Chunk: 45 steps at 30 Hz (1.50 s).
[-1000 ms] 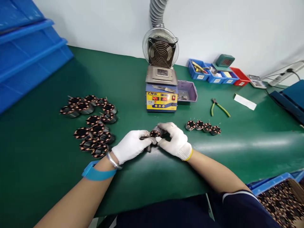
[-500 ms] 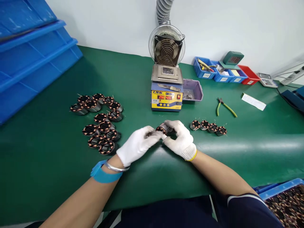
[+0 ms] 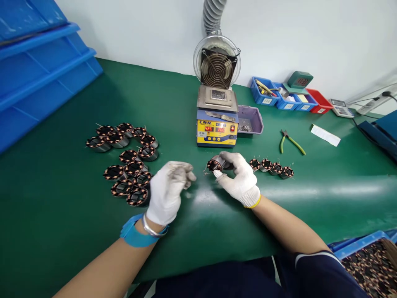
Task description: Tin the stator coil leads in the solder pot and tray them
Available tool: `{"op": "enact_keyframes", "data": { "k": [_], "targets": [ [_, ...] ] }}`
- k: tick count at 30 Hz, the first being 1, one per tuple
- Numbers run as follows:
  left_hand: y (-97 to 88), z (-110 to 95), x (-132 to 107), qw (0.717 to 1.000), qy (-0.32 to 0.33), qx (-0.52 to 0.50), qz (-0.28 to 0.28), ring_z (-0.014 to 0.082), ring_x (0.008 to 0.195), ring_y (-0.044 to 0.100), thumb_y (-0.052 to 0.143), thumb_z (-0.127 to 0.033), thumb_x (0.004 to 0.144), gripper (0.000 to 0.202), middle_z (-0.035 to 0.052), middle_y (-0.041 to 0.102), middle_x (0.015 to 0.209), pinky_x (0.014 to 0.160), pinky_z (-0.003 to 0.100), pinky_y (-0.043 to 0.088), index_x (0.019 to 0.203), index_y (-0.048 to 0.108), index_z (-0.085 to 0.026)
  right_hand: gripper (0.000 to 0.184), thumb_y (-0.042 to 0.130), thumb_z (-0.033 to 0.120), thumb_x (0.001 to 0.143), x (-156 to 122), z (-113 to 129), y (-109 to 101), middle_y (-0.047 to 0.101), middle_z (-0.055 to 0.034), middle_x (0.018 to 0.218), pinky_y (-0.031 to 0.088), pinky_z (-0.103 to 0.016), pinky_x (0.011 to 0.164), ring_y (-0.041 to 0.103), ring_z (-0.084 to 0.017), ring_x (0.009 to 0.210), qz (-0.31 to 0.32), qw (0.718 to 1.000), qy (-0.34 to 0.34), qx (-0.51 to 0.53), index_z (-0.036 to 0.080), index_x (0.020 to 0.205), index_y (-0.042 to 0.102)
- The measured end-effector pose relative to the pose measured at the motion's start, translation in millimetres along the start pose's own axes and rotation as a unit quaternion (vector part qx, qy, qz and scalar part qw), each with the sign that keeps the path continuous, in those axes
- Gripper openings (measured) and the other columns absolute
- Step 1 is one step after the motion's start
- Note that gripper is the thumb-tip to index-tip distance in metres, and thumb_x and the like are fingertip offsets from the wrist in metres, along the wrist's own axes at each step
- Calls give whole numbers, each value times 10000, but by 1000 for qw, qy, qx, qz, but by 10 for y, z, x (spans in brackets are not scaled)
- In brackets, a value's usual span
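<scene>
Both my hands wear white gloves over a green mat (image 3: 217, 215). My right hand (image 3: 240, 180) is closed round a small copper-wound stator (image 3: 214, 164), held just above the mat with its coil face turned left. My left hand (image 3: 167, 190) hovers apart from it to the left, fingers curled together in a pinch; what they hold, if anything, I cannot make out. A cluster of several larger wound stators (image 3: 127, 163) lies left of my left hand. A row of several small stators (image 3: 270, 166) lies right of my right hand.
A yellow-and-blue solder pot (image 3: 217, 124) with a fan (image 3: 217, 66) behind it stands at the middle back, a purple tray (image 3: 252, 118) beside it. Green-handled cutters (image 3: 290, 140), small parts bins (image 3: 285, 99), blue crates (image 3: 37, 74) at left, a stator-filled bin (image 3: 369, 260) lower right.
My left hand has pulled away from the stator to the left and down. My right hand keeps the stator and has lifted it slightly toward the right.
</scene>
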<state>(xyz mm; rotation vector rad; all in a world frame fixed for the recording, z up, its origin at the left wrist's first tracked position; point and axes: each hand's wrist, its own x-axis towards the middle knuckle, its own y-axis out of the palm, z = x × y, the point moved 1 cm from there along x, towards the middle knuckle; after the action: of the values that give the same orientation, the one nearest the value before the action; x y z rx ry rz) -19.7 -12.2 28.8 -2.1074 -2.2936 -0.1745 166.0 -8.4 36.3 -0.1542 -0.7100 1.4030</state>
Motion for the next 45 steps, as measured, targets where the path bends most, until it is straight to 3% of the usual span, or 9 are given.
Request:
{"op": "enact_keyframes", "data": {
  "k": [5,11,18,25,31,36,40,42,45],
  "targets": [
    [154,-5,4,994,-61,68,59,147,680,610,681,-360,705,239,27,661,738,647,261,502,805,609,-155,448,666,264,739,54,56,58,640,-44,1074,562,-339,809,638,-183,894,6,1000,-29,1,258,1177,574],
    [123,-23,-77,991,-70,66,95,94,504,460,606,-239,694,136,-31,521,536,498,224,403,605,524,-176,454,681,281,742,40,-15,127,638,-43,1041,567,-333,758,631,-172,832,-17,1000,7,22,238,1181,575],
    [184,-80,-50,992,-120,22,43,105,564,522,656,-384,710,250,-10,589,629,517,220,428,742,557,-157,463,693,277,749,-11,-36,150,630,-37,1056,567,-332,764,629,-166,850,-11,999,-23,36,258,1196,572],
    [165,-22,-139,991,-96,45,77,89,506,488,631,-272,694,154,-13,562,571,486,216,408,651,538,-157,443,691,275,758,6,-21,136,636,-31,1017,569,-318,745,630,-152,811,-31,998,-2,52,244,1185,578],
    [147,-110,-95,996,-87,8,30,110,552,533,656,-387,721,273,7,617,668,485,226,428,827,586,-145,446,687,268,751,41,21,100,636,-38,1024,569,-317,754,636,-156,819,-27,999,-12,42,231,1181,573],
    [122,-56,-138,998,-44,-6,32,97,542,555,611,-290,805,145,3,631,641,505,207,441,794,617,-145,459,679,258,742,36,95,86,633,-42,1047,567,-326,775,638,-168,857,-1,999,-42,6,240,1187,572],
    [27,-75,-144,996,25,-55,-68,101,543,566,631,-279,816,133,1,653,663,499,209,437,862,621,-155,466,682,267,724,52,119,52,639,-37,1037,573,-339,772,642,-186,849,-2,999,-27,-17,272,1177,575],
    [0,-81,-107,989,6,-95,-109,103,537,553,614,-330,842,175,2,649,667,490,217,430,880,608,-160,472,683,283,724,65,123,30,641,-41,1051,575,-346,780,645,-201,868,-6,999,-25,-21,282,1182,569],
    [14,-54,-50,986,-37,-125,-103,105,544,537,574,-413,872,256,10,646,700,495,227,426,921,594,-162,468,671,301,745,152,141,-40,638,-44,1069,569,-357,820,644,-205,906,-3,998,-60,-34,272,1198,557]
  ]
}}
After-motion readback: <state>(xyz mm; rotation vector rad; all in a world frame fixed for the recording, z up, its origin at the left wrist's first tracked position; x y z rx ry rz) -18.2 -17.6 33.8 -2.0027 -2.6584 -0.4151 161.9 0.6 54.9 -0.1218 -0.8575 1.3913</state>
